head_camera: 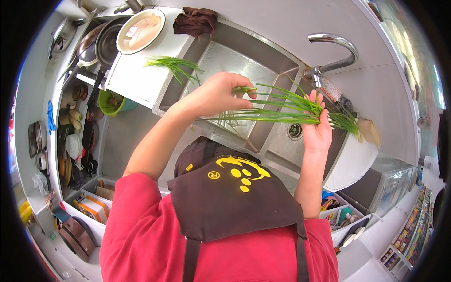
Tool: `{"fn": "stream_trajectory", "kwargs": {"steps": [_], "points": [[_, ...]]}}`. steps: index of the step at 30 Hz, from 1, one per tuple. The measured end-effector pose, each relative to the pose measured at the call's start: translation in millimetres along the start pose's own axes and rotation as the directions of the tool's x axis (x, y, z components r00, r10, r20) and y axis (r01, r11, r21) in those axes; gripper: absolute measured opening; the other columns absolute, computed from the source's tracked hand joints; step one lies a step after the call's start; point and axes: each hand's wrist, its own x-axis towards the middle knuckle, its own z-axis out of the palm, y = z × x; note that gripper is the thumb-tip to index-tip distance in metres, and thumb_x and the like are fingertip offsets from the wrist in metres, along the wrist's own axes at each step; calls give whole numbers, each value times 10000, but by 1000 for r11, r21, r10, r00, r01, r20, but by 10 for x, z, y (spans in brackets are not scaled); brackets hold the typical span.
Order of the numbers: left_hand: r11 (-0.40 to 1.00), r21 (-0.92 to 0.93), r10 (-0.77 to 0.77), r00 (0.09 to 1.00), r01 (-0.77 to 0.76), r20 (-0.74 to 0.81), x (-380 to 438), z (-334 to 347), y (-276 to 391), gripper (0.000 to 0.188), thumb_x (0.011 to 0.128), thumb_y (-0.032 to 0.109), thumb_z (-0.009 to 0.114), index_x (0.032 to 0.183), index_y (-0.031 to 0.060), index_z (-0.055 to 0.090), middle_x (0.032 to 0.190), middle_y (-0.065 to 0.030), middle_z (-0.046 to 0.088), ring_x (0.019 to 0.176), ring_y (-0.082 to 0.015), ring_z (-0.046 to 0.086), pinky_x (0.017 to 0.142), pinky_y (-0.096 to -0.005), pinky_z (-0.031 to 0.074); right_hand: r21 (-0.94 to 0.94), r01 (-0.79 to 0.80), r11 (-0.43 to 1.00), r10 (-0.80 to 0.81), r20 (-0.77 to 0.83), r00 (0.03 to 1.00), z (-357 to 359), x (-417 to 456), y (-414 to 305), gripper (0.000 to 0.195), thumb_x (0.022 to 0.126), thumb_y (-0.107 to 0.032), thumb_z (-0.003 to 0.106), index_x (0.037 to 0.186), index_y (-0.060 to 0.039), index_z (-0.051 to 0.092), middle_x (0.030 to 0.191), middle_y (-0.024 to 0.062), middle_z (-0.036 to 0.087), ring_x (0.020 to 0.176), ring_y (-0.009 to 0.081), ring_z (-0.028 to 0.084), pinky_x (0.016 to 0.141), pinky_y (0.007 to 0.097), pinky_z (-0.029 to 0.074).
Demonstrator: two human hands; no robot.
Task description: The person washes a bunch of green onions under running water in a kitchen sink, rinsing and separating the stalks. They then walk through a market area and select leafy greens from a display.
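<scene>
My left hand (222, 93), over the sink, pinches a few green stalks (243, 90) between thumb and fingers. My right hand (317, 130) holds a loose bunch of thin green chives or scallions (282, 115), white ends by the fingers and long leaves trailing left. Both hands are above the stainless steel sink (243, 63). More of the greens (343, 124) lie just right of my right hand, at the edge of a white board (352, 165). A separate small bundle of greens (176, 65) rests on the white counter, its tips over the sink's left rim.
A chrome faucet (338, 65) arches behind the right basin, with its drain (295, 131) below. On the counter at left are a pale bowl (141, 31), pans (107, 42) and a dark cloth (195, 21). A green bin (112, 102) hangs below; open drawers (93, 204) flank me.
</scene>
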Motion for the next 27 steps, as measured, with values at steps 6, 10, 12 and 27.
{"fn": "stream_trajectory", "kwargs": {"steps": [6,10,12,27], "points": [[892,380,355,899,-245,-256,62,298,-157,187,726,111,728,888,55,651,834,-102,599,717,-271,601,638,-348,479,13,-48,999,48,21,999,-21,-5,25,310,1029,-264,266,1268,-93,366,1362,130,472,1324,346,377,1117,549,287],[860,443,385,892,-254,-235,32,329,-115,156,746,87,708,889,50,658,833,-109,600,712,-261,602,624,-339,478,-97,74,993,-84,-111,990,83,-25,127,356,1035,-265,231,1264,-59,410,1396,102,455,1342,319,366,1133,531,249],[924,291,334,896,-249,-291,55,363,-172,136,764,69,692,893,44,658,826,-92,603,703,-216,594,626,-306,466,-96,93,991,-105,-129,986,98,-29,142,347,1035,-268,226,1249,-67,412,1397,100,456,1341,317,368,1132,533,249],[907,-416,-74,947,-66,-312,-145,-313,-424,144,964,148,483,1018,51,575,752,45,490,660,-42,434,576,-181,344,16,-9,1000,8,11,1000,-30,54,-195,247,1025,-249,277,1112,-57,405,1315,136,500,1323,358,372,1129,556,269]]}}
